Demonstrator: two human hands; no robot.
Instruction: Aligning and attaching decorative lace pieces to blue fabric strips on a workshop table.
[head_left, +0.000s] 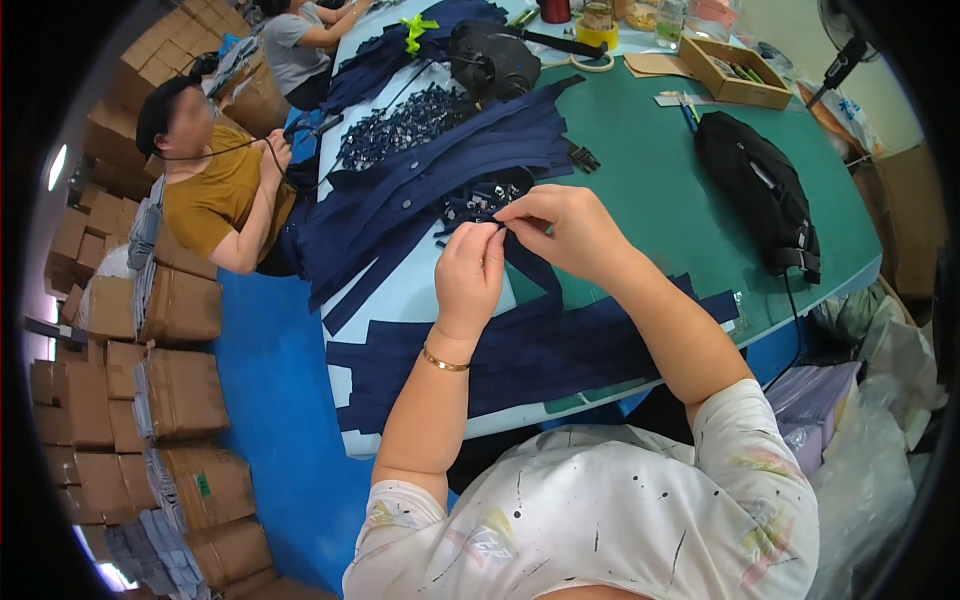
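Over the table, my left hand (470,265) and my right hand (565,225) meet fingertip to fingertip. Both are closed in a pinch on a small dark piece (499,225), mostly hidden by the fingers. Just beyond them lies a small heap of dark blue pieces with shiny metal bits (480,200). Long navy fabric strips (410,200) spread across the table to the far left of my hands. More navy strips (520,345) lie flat under my forearms, along the near edge.
A bigger heap of small dark parts (405,125) lies farther off. On the green tabletop (640,180) are a black bag (755,190), a wooden tray (735,75) and a black buckle (584,157). A person in a mustard top (215,190) sits at left, near stacked cartons (180,305).
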